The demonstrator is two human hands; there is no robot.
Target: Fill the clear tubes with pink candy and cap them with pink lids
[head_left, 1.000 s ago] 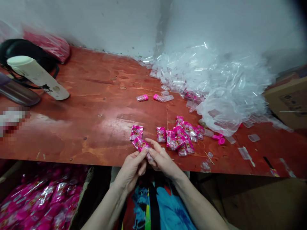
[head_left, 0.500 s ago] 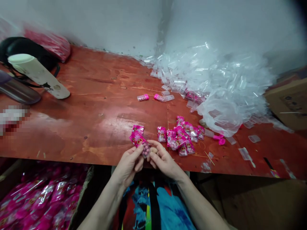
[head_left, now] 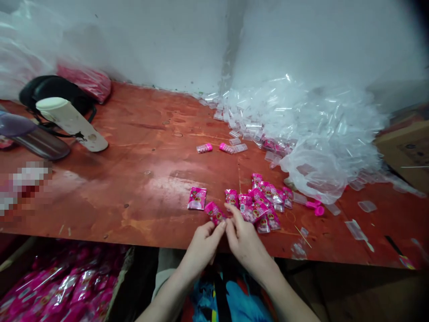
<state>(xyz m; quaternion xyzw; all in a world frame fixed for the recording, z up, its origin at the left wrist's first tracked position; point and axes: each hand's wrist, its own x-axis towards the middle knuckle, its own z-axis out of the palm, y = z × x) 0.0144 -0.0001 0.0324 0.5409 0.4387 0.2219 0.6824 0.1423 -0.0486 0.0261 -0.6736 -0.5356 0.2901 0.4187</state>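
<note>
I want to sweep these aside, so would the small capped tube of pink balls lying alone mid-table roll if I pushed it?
The capped tube looks round and lies on its side on the smooth table, so it would probably roll. It seems small, likely light.

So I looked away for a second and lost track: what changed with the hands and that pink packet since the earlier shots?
Both hands, left hand and right hand, have moved forward over the table edge, still pinching the same pink packet between them; the beads seen against it a moment ago no longer show. The lone packet, the packet pile and the clear tubes stayed put.
</note>
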